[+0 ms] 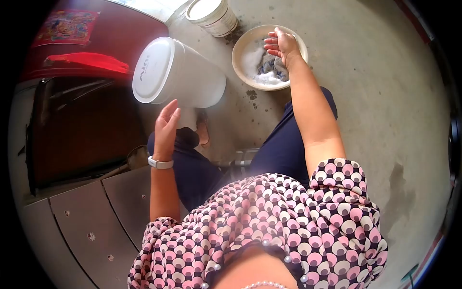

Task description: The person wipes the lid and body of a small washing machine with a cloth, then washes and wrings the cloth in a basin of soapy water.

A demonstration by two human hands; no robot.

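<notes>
My right hand (283,45) is over the right side of a round cream basin (236,65), fingers apart and nothing in them. Inside the basin lies a wet, greyish-blue cloth (267,65) among white suds (251,59). My left hand (167,126) is raised above my left knee, its fingers stretched out and holding nothing. Closest to it stands a tall white bucket (199,77) with its white lid (153,70) on. Whether the left fingertips touch the bucket cannot be made out.
A smaller white bucket (219,21) stands behind the basin. Wet spots mark the concrete floor (375,96). At the left are a dark, framed object (86,130), a red cloth-like strip (89,61) and grey panels (91,221).
</notes>
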